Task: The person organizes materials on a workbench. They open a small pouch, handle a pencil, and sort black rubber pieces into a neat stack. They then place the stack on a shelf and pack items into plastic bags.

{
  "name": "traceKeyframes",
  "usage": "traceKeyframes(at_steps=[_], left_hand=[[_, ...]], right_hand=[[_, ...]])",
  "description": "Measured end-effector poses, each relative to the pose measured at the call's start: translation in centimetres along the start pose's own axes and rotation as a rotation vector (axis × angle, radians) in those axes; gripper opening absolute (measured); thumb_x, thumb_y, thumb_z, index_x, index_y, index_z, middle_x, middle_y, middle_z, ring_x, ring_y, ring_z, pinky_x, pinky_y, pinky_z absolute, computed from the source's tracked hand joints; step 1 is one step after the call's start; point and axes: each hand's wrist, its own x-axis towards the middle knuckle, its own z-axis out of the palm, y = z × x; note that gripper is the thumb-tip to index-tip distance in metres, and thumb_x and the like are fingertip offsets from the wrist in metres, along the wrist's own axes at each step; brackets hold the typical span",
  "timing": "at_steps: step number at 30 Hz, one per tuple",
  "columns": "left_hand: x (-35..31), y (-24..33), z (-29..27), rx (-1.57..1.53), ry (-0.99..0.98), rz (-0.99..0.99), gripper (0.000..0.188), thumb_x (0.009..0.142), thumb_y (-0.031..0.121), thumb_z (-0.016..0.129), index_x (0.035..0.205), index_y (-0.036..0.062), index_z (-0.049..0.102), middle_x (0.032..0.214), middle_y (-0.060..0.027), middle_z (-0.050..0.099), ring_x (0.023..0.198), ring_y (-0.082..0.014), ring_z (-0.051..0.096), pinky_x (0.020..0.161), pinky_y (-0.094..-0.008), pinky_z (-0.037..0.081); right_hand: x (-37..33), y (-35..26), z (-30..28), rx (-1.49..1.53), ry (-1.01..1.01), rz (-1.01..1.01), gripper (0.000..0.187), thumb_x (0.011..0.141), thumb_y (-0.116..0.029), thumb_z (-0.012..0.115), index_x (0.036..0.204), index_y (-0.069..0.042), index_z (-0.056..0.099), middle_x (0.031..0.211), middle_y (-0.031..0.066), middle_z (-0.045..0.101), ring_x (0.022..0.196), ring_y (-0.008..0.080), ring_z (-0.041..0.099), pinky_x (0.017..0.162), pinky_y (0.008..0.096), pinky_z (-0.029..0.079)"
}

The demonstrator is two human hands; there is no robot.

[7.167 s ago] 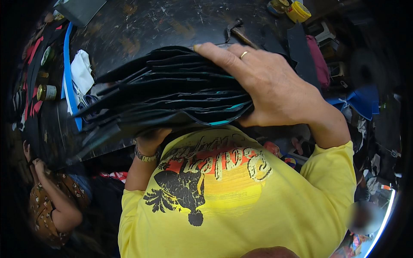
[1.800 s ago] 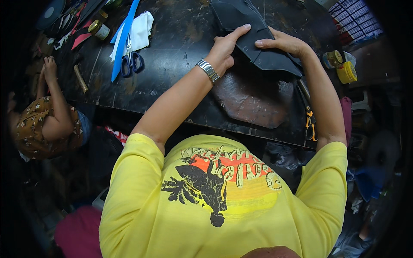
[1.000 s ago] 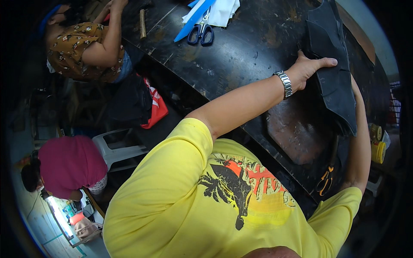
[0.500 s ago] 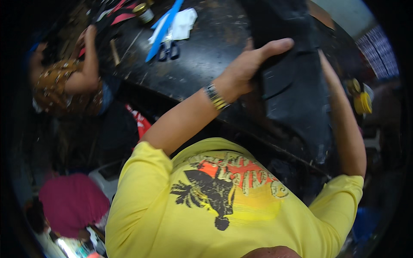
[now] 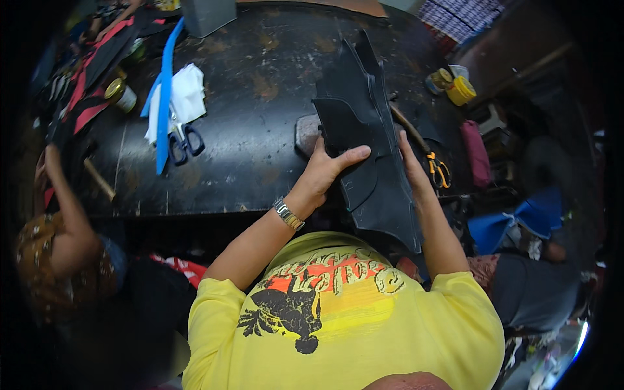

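Note:
Between my two hands, over the near part of the dark table, is a stack of black, leather-like cut pieces with curved edges. My left hand grips the stack's left side, its thumb lying across the top and its fingers mostly hidden. Against the right edge presses my right hand, seen side-on, its fingers partly behind the pieces. A grey block lies on the table by my left fingertips, partly covered by the stack.
Dark-handled scissors, white cloth and blue strips lie left. A jar and a hammer are farther left, near another person's arm. Orange-handled scissors and a yellow tub sit right.
The view has swung right, so the table and its tools show farther left and lower. Both hands still hold the black stack, which is now in full sight and nearer the picture's middle.

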Motion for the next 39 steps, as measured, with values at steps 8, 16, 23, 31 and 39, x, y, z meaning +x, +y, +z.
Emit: traceKeyframes(at_steps=[8, 16, 23, 31, 39], left_hand=[[-0.4, 2.2, -0.6, 0.055, -0.228, -0.139, 0.094, 0.071, 0.026, 0.09, 0.14, -0.004, 0.033, 0.129, -0.02, 0.055, 0.117, -0.0274, 0.06, 0.097, -0.0363, 0.052], [-2.2, 3.7, 0.3, 0.044, -0.33, -0.392, 0.079, 0.081, 0.022, 0.081, 0.141, -0.0009, 0.035, 0.125, -0.0138, 0.057, 0.109, -0.0213, 0.062, 0.094, -0.0318, 0.052], [-6.0, 0.6, 4.7, 0.336, -0.442, -0.535, 0.061, 0.082, 0.015, 0.074, 0.134, -0.0007, 0.046, 0.119, -0.0118, 0.061, 0.107, -0.0239, 0.064, 0.095, -0.0368, 0.051], [-9.6, -10.1, 12.2, 0.412, -1.121, -0.633, 0.051, 0.09, 0.033, 0.069, 0.127, -0.0004, 0.057, 0.113, -0.0119, 0.069, 0.097, -0.0219, 0.069, 0.087, -0.0327, 0.056], [-17.5, -17.4, 18.9, 0.667, -1.373, -1.027, 0.066, 0.08, 0.023, 0.077, 0.133, -0.0031, 0.048, 0.119, -0.0147, 0.063, 0.105, -0.0248, 0.066, 0.09, -0.0377, 0.056]], right_hand=[[-6.1, 3.0, 1.0, 0.037, 0.195, 0.12, 0.09, 0.087, -0.061, 0.065, 0.155, -0.015, 0.029, 0.148, 0.0133, 0.046, 0.133, 0.0264, 0.048, 0.111, 0.0417, 0.04], [-9.0, 6.5, 3.3, 0.248, 0.341, -0.244, 0.096, 0.089, -0.033, 0.071, 0.158, -0.004, 0.011, 0.129, 0.01, 0.057, 0.1, 0.0096, 0.062, 0.081, 0.0179, 0.049], [-16.7, 10.1, 2.1, 0.239, 0.392, -0.314, 0.105, 0.085, -0.05, 0.072, 0.155, 0.005, 0.017, 0.126, 0.0096, 0.057, 0.086, 0.0057, 0.052, 0.071, 0.0196, 0.037], [-34.0, 15.6, 4.8, 0.281, 0.951, -0.328, 0.116, 0.077, -0.05, 0.078, 0.158, -0.005, 0.008, 0.152, 0.0209, 0.035, 0.133, 0.0283, 0.046, 0.111, 0.0371, 0.036], [-40.1, 25.1, 9.8, 0.523, 1.334, -0.721, 0.117, 0.074, -0.041, 0.078, 0.156, -0.002, 0.005, 0.15, 0.0306, 0.03, 0.135, 0.037, 0.042, 0.114, 0.0396, 0.033]])
